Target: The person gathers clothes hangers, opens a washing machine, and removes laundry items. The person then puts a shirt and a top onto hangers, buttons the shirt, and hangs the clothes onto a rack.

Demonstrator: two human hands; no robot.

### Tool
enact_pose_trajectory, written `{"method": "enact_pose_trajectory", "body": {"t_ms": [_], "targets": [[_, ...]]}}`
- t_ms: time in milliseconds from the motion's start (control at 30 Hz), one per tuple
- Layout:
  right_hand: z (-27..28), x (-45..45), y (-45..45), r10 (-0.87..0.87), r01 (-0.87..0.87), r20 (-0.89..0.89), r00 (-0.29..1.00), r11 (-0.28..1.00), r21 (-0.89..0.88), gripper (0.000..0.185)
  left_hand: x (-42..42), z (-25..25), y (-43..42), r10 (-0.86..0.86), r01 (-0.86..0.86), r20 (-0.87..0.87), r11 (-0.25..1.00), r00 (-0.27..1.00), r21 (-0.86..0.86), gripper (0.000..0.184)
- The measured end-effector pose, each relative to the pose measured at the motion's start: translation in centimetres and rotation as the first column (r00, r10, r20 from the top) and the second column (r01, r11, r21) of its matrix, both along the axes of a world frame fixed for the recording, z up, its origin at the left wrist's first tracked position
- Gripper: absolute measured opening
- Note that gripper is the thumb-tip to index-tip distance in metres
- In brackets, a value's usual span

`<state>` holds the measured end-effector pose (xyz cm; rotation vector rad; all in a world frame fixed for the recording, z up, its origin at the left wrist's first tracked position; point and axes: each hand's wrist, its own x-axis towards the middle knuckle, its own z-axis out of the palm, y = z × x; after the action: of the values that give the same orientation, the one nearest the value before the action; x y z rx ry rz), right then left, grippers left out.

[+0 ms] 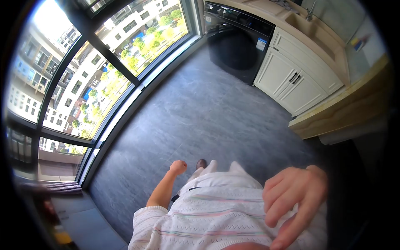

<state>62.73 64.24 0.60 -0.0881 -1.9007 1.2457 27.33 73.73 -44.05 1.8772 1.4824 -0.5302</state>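
Head view: left hand (178, 167) loosely fisted beside the striped knit shirt (204, 214), right hand (296, 193) half-open over it, apart, nothing visibly gripped, best kept relaxed.

Palm of the left hand (178, 167) hidden, lower-left objects (62, 237) blurred

The big dark-framed glass window (112, 59) is on the left of the grey streaky floor (191, 108). At the far end of the floor is the boxy black washing machine (234, 46). The white two-door cupboard (287, 79) is just right of it. The long beige worktop (268, 16) goes over both, with the beige box-shaped sink (311, 32) in it. The left hand (178, 167) is over the floor. The right hand (298, 191) is in front of the white knitted shirt (216, 212)
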Motion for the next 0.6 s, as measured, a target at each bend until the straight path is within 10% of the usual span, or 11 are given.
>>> {"method": "enact_pose_trajectory", "body": {"t_ms": [600], "targets": [[0.6,-2.8,3.0,-0.002,0.002,0.024,1.000,1.000,0.012,0.012,-1.5,-0.4,1.5,-0.006,0.003,-0.042,0.999,0.999,-0.049,0.026]]}}
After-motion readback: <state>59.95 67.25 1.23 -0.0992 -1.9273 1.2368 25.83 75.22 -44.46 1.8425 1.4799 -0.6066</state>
